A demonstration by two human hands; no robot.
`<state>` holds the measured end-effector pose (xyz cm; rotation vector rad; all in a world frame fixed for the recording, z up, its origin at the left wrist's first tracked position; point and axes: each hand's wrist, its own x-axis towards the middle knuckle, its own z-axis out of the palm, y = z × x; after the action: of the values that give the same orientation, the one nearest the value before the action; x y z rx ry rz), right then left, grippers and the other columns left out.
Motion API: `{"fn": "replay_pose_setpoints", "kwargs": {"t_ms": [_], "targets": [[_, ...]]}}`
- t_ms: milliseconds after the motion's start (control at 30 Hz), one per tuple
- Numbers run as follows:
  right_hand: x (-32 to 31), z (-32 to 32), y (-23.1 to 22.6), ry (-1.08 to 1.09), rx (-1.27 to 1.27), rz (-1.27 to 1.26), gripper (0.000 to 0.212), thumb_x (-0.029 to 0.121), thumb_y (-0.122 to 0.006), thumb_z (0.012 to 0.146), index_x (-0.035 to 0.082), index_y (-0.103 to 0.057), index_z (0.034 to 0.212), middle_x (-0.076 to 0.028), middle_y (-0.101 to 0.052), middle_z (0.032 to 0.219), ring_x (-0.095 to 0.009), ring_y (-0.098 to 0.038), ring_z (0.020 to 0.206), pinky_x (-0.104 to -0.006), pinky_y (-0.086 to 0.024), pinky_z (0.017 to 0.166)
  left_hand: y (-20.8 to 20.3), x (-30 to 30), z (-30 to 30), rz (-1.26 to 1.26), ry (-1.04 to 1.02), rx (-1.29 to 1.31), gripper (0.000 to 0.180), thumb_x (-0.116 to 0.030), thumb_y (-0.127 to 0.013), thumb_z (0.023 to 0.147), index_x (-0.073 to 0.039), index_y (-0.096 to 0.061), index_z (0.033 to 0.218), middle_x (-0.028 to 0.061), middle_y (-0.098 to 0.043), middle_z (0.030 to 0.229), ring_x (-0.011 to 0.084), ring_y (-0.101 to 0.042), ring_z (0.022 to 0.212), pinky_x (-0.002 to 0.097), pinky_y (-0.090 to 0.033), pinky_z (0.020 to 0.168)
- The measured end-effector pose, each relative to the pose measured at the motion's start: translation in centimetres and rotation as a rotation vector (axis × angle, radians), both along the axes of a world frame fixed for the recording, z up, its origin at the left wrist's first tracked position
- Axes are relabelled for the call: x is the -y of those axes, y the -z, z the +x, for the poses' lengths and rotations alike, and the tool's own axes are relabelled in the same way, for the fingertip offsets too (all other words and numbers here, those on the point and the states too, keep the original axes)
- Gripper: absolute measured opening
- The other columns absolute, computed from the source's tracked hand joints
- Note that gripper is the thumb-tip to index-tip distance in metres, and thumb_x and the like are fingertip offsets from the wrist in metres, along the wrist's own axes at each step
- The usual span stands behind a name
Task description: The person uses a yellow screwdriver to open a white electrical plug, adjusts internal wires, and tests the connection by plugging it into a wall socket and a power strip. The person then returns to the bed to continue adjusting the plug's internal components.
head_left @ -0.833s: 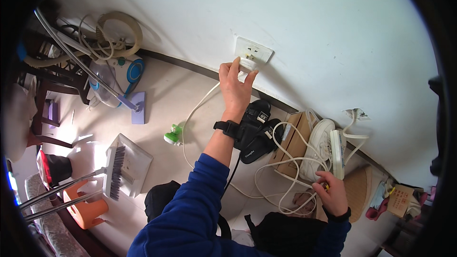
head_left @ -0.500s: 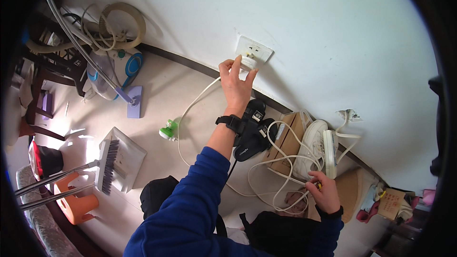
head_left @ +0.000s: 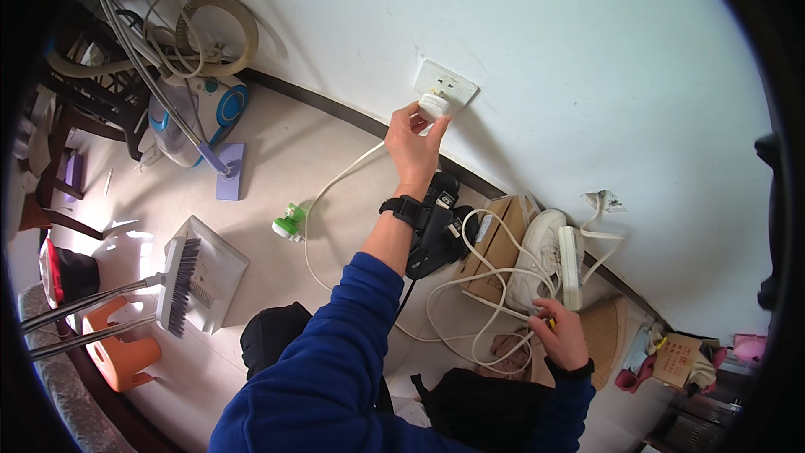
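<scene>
- Close to the lower edge: black fabric (head_left: 482, 407) beside the blue left sleeve (head_left: 335, 327).
- Right hand (head_left: 560, 340): low on the right, fingers curled, thumb toward the left, at loops of white cord (head_left: 428, 309). Something yellow shows at the fingers; cannot tell whether it grips the cord.
- Beyond the loops: brown carton (head_left: 495, 247), white shoe (head_left: 537, 256) and a white power strip (head_left: 570, 268) against the shoe, long axis running toward the wall.
- Writing: black slippers (head_left: 432, 256) carry pale lettering, too small to read surely; small box (head_left: 675, 359), far right, bears red print.
- Left arm reaches up and forward, black strap (head_left: 404, 211) at wrist. Left hand (head_left: 413, 147): palm down, thumb and fingers pinched on a white plug (head_left: 433, 106).
- Plug: just below the wall outlet (head_left: 447, 84), front pointing up toward it; seating of the prongs unclear.
</scene>
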<state>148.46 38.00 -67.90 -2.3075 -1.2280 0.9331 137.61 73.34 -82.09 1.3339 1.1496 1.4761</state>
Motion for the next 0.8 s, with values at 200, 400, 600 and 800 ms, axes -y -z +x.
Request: {"fn": "replay_pose_setpoints", "kwargs": {"t_ms": [200,400,600,800], "targets": [[0.2,0.1,0.2,0.006,-0.016,0.014,0.031,0.012,-0.070,0.089,0.000,-0.063,0.116,-0.007,-0.065,0.080,-0.014,-0.059,0.069,-0.0284,-0.047,0.064,0.0,-0.5,-0.8,0.173,-0.062,-0.218,0.049,-0.014,-0.089,0.071,0.001,-0.063,0.110,0.0115,-0.068,0.098,0.0217,-0.070,0.084,0.0319,-0.058,0.076],[0.5,0.1,0.0,0.007,-0.017,0.009,0.031,0.012,-0.070,0.089,-0.001,-0.063,0.116,-0.007,-0.065,0.080,-0.014,-0.059,0.070,-0.0282,-0.047,0.065,-0.4,-0.3,-0.6,0.251,-0.111,-0.285,0.051,-0.015,-0.090,0.067,-0.001,-0.064,0.109,0.0109,-0.066,0.096,0.0229,-0.066,0.079,0.0333,-0.057,0.071],[0.4,0.2,0.2,0.002,-0.030,0.026,0.032,0.011,-0.070,0.088,-0.001,-0.062,0.116,-0.007,-0.065,0.080,-0.015,-0.059,0.071,-0.0282,-0.048,0.066,-1.2,-0.1,-0.7,0.175,-0.101,-0.265,0.050,-0.017,-0.089,0.069,0.002,-0.067,0.111,0.0112,-0.068,0.097,0.0217,-0.068,0.081,0.0328,-0.057,0.074],[0.4,0.2,0.2,0.010,-0.022,0.017,0.033,0.014,-0.071,0.086,0.000,-0.063,0.115,-0.012,-0.069,0.083,-0.024,-0.067,0.074,-0.0325,-0.051,0.070,-2.1,-0.3,-1.1,0.138,-0.072,-0.309,0.051,-0.020,-0.088,0.071,0.003,-0.068,0.112,0.0114,-0.069,0.097,0.0210,-0.068,0.080,0.0321,-0.056,0.074]]}}
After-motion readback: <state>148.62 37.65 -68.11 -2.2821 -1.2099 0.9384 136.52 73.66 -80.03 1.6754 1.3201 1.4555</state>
